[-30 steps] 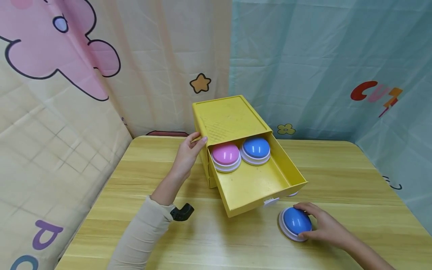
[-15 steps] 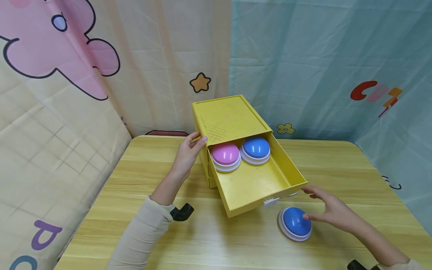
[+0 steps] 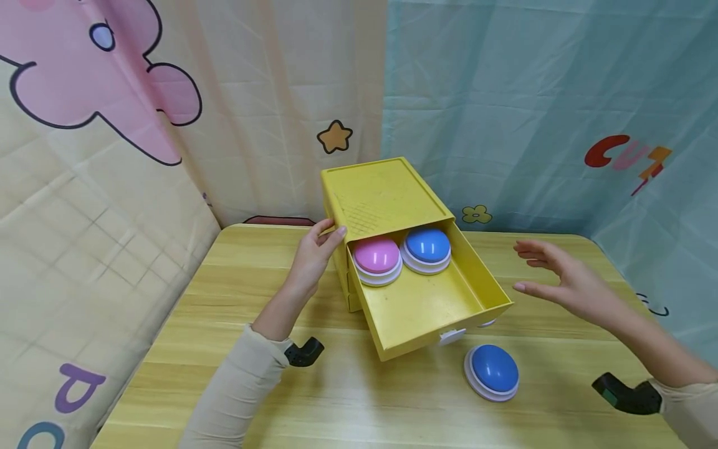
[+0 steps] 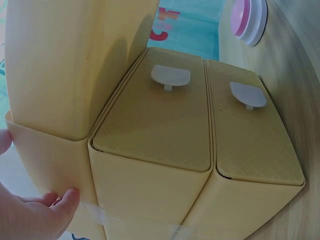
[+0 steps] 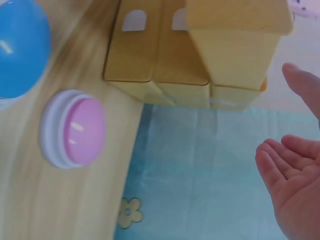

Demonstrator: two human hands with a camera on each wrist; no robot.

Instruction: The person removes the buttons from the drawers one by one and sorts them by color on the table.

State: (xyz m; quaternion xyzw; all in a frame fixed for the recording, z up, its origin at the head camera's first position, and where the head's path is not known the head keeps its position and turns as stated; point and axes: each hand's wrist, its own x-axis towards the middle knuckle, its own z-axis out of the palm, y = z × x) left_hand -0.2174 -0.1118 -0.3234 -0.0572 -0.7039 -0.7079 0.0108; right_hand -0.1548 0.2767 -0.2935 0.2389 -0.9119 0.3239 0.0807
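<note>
Resting loosely against the left wall of a yellow plastic 3-drawer cabinet (image 3: 384,193), the left hand (image 3: 310,259) grips nothing; the right hand (image 3: 578,284) hangs empty beside the pulled-out top drawer (image 3: 423,308). The cabinet stands toward the far edge of the wood-grain table (image 3: 392,411). Its thin, lattice-patterned shell looks light yet stiff; the drawer's flat white tab (image 3: 452,337) should pinch well.

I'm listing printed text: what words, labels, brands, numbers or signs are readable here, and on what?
"CU": blue curtain; the orange character after it is unclear.
Cream curtain: purple letter, perhaps "P"; blue curve beside it, cut off, unreadable.
Drawers and buttons: no readable text.
</note>
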